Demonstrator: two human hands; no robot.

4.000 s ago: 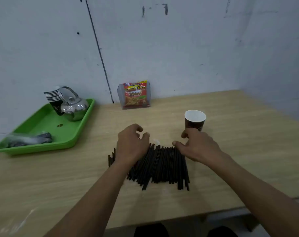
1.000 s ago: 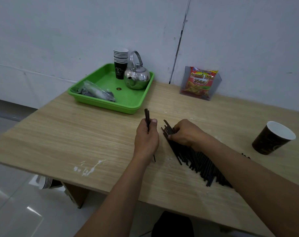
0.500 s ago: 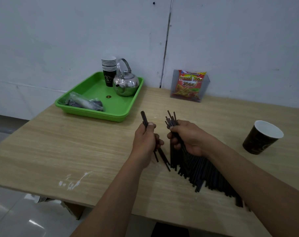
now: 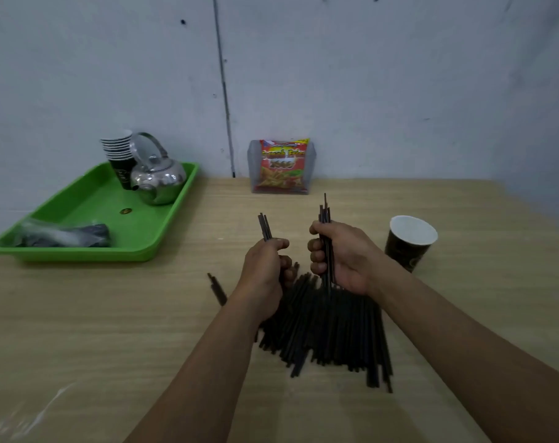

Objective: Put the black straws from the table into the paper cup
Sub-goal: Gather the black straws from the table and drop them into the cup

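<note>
Head view: right hand [image 4: 342,257] grips an upright bundle of black straws [image 4: 325,212], with the paper cup [image 4: 409,244] just to its right.

Its fingers curl round thin, stiff, matte sticks that stand nearly vertical, their tips uneven above the fist. The left hand [image 4: 265,270] clenches a smaller few [image 4: 264,226], tilted slightly left. The cup is dark-walled and white inside. It stands mouth up toward the tabletop's [image 4: 112,314] right edge, nearer the right hand, so that hand looks best placed to carry its bundle sideways and lower it end-first. Under both wrists the main pile [image 4: 332,330] lies flat, long axes running from the near edge to the far edge. A glossy green tray [image 4: 89,203] with a steel kettle [image 4: 158,182] sits at the far-left corner.
</note>
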